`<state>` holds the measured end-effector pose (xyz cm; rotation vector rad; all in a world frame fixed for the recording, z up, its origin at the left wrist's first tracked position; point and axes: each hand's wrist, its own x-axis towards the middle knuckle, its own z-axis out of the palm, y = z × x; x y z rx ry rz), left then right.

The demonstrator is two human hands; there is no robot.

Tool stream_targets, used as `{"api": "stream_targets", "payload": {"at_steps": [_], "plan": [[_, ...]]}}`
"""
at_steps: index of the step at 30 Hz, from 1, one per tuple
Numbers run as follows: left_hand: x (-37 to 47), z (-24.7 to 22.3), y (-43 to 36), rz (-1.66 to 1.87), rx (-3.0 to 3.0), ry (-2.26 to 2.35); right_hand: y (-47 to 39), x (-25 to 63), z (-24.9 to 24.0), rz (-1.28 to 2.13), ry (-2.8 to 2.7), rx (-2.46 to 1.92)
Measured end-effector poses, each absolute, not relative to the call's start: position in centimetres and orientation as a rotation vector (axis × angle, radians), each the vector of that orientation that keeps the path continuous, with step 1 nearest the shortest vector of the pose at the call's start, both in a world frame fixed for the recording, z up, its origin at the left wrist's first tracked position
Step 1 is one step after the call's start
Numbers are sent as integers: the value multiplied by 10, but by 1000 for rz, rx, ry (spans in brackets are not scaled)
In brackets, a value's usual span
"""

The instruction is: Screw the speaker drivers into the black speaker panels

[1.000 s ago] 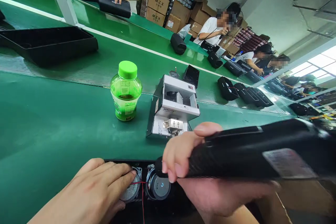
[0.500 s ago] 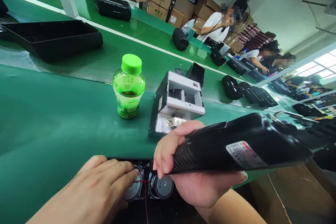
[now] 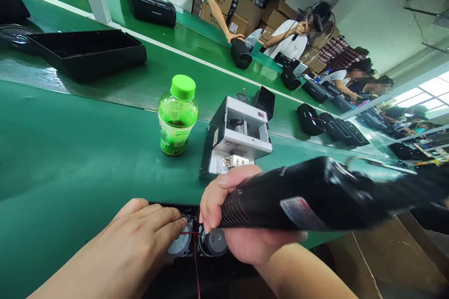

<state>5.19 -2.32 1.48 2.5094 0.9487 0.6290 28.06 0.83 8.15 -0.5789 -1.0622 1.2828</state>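
Observation:
My right hand (image 3: pixel 238 224) is wrapped around a black electric screwdriver (image 3: pixel 259 198) with a label on its side. Its tip end points down-left toward two round speaker drivers, and the bit itself is hidden behind my fingers. One driver (image 3: pixel 214 243) lies under the tool's front end. Over the other driver (image 3: pixel 180 244), my left hand (image 3: pixel 140 233) is closed, fingers together at its upper edge, thumb out of sight. Both drivers sit in a black speaker housing (image 3: pixel 210 275). A thin red wire (image 3: pixel 196 261) runs between them and down across the housing.
Beyond my hands stand a green-capped bottle (image 3: pixel 177 117) and a grey-white screw feeder (image 3: pixel 238 135). A black open casing (image 3: pixel 94 53) lies at left. Several black speakers line the green bench (image 3: pixel 87 149). Cardboard (image 3: pixel 396 252) is at lower right. Co-workers sit across.
The screwdriver and my right hand have shifted slightly left, with the tool's rear end blurred. A co-worker across the bench has reached an arm out to a black speaker.

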Motion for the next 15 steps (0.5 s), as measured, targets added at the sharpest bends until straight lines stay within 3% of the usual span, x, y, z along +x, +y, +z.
{"api": "stream_targets", "payload": {"at_steps": [8, 15], "plan": [[50, 2, -22, 771, 2522, 954, 11, 278, 76, 1224, -1034, -602], [44, 6, -21, 646, 2567, 915, -4, 277, 66, 1102, -1078, -574]]}}
